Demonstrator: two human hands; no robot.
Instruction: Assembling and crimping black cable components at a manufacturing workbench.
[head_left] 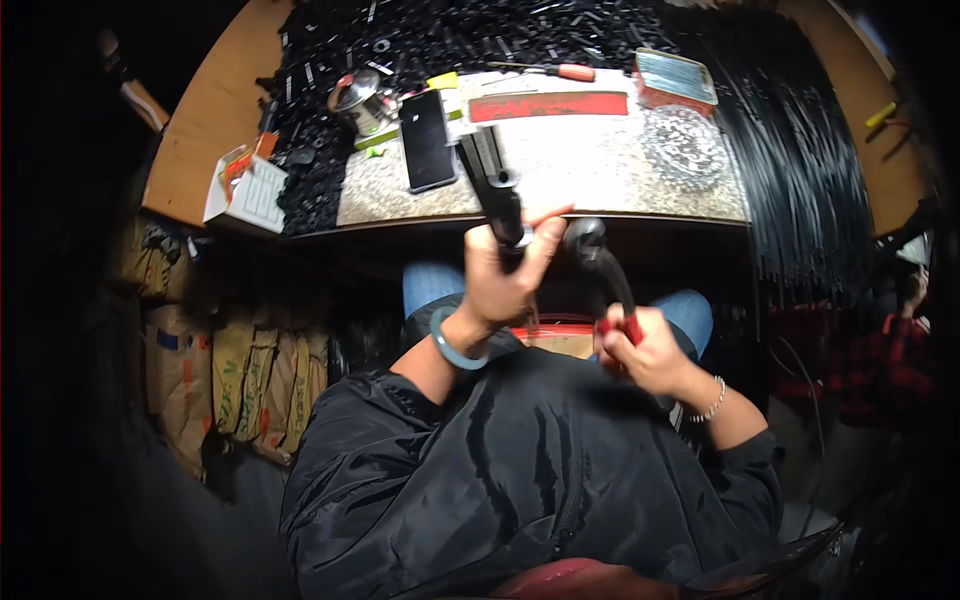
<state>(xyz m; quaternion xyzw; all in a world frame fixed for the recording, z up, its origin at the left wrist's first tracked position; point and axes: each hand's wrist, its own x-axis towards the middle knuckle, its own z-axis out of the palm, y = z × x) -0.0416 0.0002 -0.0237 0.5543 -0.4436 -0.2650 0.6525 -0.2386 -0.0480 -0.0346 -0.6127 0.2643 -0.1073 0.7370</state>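
My left hand (500, 278) is closed around a bundle of long black bars (487, 185), which points up and away over the table's near edge. Its thumb and fingers wrap the lower end of the bundle. To its right, my right hand (645, 350) grips a tool with red handles and a dark, rounded head that looks like pliers (612, 275). The pliers' head is blurred and sits close beside the left fingers, apart from the bars as far as I can see. Both hands are above my lap, in front of the table.
On the worktable (400, 200) lie a phone (427, 140), a red strip (548, 104), a screwdriver (575, 72), a metal can (362, 100), a tin of thin pins (676, 80) and a clear dish (684, 147). Small black parts (460, 35) heap behind; long black rods (790, 150) hang right. A white box (247, 193) stands left.
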